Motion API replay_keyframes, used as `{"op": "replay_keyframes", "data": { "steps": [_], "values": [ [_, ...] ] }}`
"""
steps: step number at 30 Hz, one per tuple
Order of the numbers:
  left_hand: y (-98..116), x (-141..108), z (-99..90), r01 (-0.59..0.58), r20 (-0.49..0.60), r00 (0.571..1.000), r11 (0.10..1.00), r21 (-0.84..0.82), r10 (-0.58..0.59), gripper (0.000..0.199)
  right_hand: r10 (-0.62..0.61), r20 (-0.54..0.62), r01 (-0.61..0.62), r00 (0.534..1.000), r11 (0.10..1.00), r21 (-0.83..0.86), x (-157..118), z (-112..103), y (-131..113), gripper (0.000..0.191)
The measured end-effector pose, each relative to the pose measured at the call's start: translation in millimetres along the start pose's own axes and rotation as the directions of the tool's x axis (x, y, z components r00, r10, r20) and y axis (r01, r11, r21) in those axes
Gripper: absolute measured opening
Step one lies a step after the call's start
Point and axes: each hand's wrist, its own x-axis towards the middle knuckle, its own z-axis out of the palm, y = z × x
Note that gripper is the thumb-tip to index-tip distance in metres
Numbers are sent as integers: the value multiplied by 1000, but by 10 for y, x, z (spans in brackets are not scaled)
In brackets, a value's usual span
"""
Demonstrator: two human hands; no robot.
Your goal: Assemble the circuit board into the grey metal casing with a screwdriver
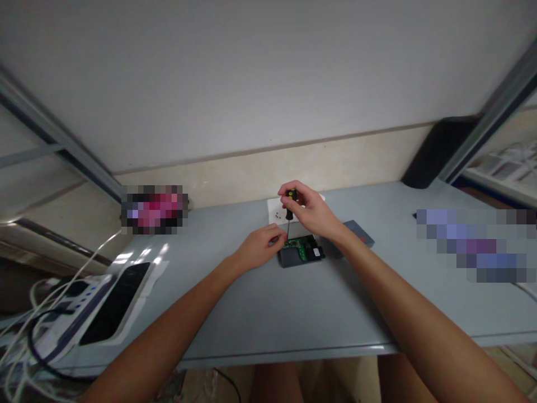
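Observation:
A small electronic device with an exposed green circuit board (pixel 302 245) lies on the grey table. My right hand (pixel 309 206) is closed around the black and yellow handle of a screwdriver (pixel 289 211). The shaft points down to the board's upper left corner. At that same corner, my left hand (pixel 265 245) has its fingers curled together by the screwdriver tip; what they hold, if anything, is hidden. Behind the device is a white sheet of paper (pixel 274 208) with several tiny dark screws on it. A flat grey cover (pixel 356 232) lies partly behind my right forearm.
On the left are a phone (pixel 116 305) and a white power strip (pixel 79 308) with tangled cables. A black cylinder (pixel 438 154) stands at the back right corner. Blurred-out items occupy both sides of the table (pixel 251 324). The wall rises directly behind.

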Motion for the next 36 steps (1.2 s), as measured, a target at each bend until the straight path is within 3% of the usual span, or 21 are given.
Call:
{"op": "replay_keyframes", "data": {
  "steps": [7, 15, 28, 36],
  "values": [
    [15, 2, -5, 74, 28, 997, 997, -31, -73, 29, 8, -26, -9, 1000, 1000, -21, -3, 1, 44, 17],
    [11, 7, -16, 74, 39, 997, 997, -37, -72, 30, -7, -61, 7, 998, 1000, 3, 2, 14, 34, 25],
    [20, -7, -12, 80, 35, 996, 996, -42, -79, 29, 3, -209, -7, 978, 1000, -16, 17, 1, 110, 41],
    [15, -15, -8, 90, 33, 996, 994, -57, -88, 29, -15, -249, 10, 968, 1000, -21, 23, -14, 150, 35]
  ]
}}
